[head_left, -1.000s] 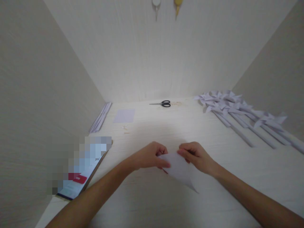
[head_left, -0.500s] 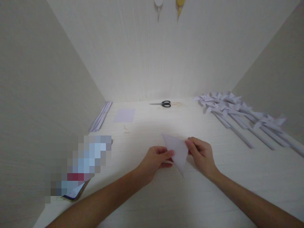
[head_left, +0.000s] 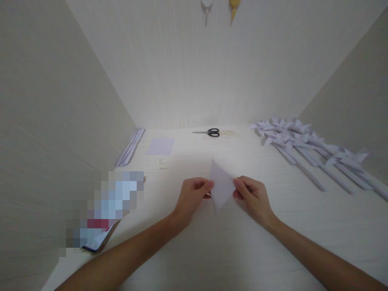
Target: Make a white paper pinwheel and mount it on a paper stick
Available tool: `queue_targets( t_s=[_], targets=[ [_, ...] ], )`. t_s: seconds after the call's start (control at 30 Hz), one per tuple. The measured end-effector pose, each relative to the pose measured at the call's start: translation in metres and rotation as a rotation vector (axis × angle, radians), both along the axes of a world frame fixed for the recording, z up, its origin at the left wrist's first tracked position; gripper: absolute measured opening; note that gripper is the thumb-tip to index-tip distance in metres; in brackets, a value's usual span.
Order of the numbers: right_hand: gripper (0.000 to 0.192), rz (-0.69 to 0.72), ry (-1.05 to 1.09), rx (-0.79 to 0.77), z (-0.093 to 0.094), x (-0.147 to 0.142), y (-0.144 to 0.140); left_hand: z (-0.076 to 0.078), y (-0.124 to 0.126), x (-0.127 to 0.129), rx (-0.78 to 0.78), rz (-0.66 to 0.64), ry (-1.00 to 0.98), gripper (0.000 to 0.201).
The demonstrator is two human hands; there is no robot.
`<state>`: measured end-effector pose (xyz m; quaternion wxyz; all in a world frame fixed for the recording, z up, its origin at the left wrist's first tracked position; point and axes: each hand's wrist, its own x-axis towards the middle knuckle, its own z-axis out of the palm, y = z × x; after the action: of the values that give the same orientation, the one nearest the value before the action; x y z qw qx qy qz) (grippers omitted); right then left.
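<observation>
Paper folded into a triangle (head_left: 221,184) sits between both hands, just above the pale table (head_left: 194,250), one tip pointing up and away, the other down toward me. I see the left hand (head_left: 192,198) pinching its left edge, thumb and fingers closed on the sheet. Right hand (head_left: 253,198) clamped on the right edge the same way, fingertips together on the paper. Off to the right, a row of finished paper pinwheels (head_left: 306,147) on rolled sticks lies well apart from the hands. Black-handled scissors (head_left: 210,132) rest at the far edge by the wall. A small lilac sheet (head_left: 160,146) lies far left, strips of paper (head_left: 130,147) beside it along the side wall.
</observation>
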<state>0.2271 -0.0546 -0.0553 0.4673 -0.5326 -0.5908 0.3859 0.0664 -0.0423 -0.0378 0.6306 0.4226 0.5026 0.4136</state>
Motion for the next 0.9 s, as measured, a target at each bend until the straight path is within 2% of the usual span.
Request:
queue_targets(
  t_s=[0.1,0.2,0.3,0.4,0.67,0.9],
  targets=[
    [0.034,0.107,0.119,-0.147,-0.004,0.002,0.007,-0.005,0.005,-0.004,-0.023,-0.051,0.047,0.02],
    [0.028,0.164,0.213,-0.209,-0.003,0.001,0.009,-0.01,0.005,-0.004,-0.018,-0.16,0.134,0.021],
    [0.029,0.168,0.202,-0.24,-0.001,-0.002,0.007,-0.013,-0.001,-0.001,0.059,-0.29,0.236,0.021],
    [0.03,0.131,0.166,-0.254,0.0,-0.005,0.004,-0.013,-0.005,0.001,0.115,-0.357,0.284,0.021],
    [0.021,0.049,0.375,-0.246,-0.006,-0.002,0.004,-0.013,-0.009,0.003,0.126,-0.368,0.344,0.02],
    [0.016,0.026,0.364,-0.187,-0.003,0.0,0.003,-0.01,-0.011,0.004,0.139,-0.378,0.376,0.019]
  ],
)
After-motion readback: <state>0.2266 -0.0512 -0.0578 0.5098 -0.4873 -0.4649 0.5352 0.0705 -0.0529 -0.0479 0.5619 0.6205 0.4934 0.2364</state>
